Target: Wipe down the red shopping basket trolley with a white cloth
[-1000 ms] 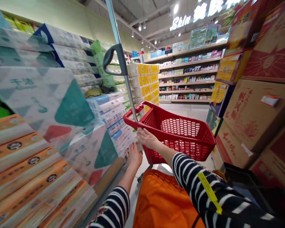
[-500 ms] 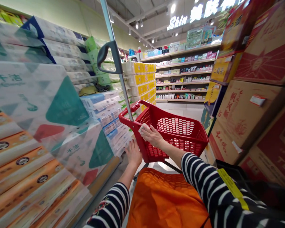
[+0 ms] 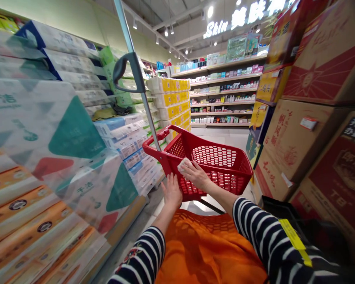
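Note:
In front of me stands a red plastic shopping basket cart (image 3: 192, 142) with perforated walls. A metal pole (image 3: 150, 114) rises at its left end, with a dark grey looped grip (image 3: 137, 73) on it. My right hand (image 3: 198, 175) presses a crumpled white cloth (image 3: 184, 165) against the upper part of the cart's near side, with its fingers over the cloth. Lower and to the left, my left hand (image 3: 172, 192) rests with outstretched fingers on the near left corner of the cart. Nothing shows in that hand.
Wrapped tissue packs (image 3: 77, 114) are stacked along the left, with yellow-and-white packs (image 3: 173, 96) behind the cart. Cardboard cartons (image 3: 296, 134) rise close on the right. Shelves of small bottles and boxes (image 3: 225, 88) stand at the back. Orange fabric (image 3: 207, 248) lies below my arms.
My right hand has slid with the cloth to the right along the cart's near side. My left hand has moved up and right onto the corner. The view has shifted slightly.

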A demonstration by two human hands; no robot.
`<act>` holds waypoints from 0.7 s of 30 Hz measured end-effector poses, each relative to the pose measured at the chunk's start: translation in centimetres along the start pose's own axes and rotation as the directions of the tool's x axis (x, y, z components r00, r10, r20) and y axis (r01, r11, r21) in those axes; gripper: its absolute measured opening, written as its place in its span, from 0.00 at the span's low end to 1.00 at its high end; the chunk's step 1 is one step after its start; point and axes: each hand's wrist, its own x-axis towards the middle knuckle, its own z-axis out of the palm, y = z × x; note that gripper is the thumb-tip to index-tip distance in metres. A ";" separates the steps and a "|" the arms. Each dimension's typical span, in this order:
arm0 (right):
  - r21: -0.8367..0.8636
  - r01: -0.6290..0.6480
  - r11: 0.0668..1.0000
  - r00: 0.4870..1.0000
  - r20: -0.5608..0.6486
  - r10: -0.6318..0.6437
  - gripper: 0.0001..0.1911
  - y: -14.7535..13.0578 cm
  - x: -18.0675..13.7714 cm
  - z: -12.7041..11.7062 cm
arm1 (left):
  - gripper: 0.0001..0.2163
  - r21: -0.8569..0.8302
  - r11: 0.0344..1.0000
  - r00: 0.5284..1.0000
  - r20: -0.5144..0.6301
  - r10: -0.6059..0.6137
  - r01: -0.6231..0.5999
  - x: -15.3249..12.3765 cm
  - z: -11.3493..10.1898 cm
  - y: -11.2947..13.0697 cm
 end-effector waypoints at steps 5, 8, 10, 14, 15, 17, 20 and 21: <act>-0.041 -0.043 0.998 0.995 0.086 0.046 0.15 0.1 -3.3 0.6 | 0.30 0.001 0.993 0.993 0.005 0.121 -0.121 -0.5 0.6 2.3; -0.029 -0.064 0.997 0.985 0.157 0.068 0.13 -1.0 -6.6 1.9 | 0.30 0.000 0.980 0.979 0.033 0.201 -0.201 -1.3 1.6 3.3; -0.010 -0.068 0.998 0.982 0.177 0.069 0.13 -1.3 -8.2 1.9 | 0.30 -0.003 0.973 0.971 0.062 0.229 -0.230 -1.7 2.2 3.9; 0.008 -0.090 0.996 0.988 0.124 0.088 0.16 0.1 -8.7 -1.1 | 0.29 -0.008 0.972 0.969 0.080 0.233 -0.233 -1.9 2.8 5.3; 0.000 -0.116 0.993 0.988 0.100 0.115 0.17 0.7 -8.5 -2.1 | 0.29 -0.009 0.972 0.969 0.075 0.234 -0.234 -1.8 2.8 5.7; -0.022 -0.180 0.983 0.981 0.067 0.181 0.19 2.1 -8.3 -3.7 | 0.29 -0.013 0.969 0.967 0.060 0.249 -0.248 -1.6 2.6 6.5; -0.027 -0.203 0.979 0.974 0.095 0.205 0.19 3.0 -9.4 -4.1 | 0.30 -0.021 0.959 0.958 0.055 0.282 -0.281 -1.5 2.4 7.8; -0.023 -0.196 0.980 0.973 0.119 0.198 0.18 3.0 -10.2 -3.7 | 0.30 -0.023 0.956 0.954 0.059 0.295 -0.294 -1.6 2.3 8.1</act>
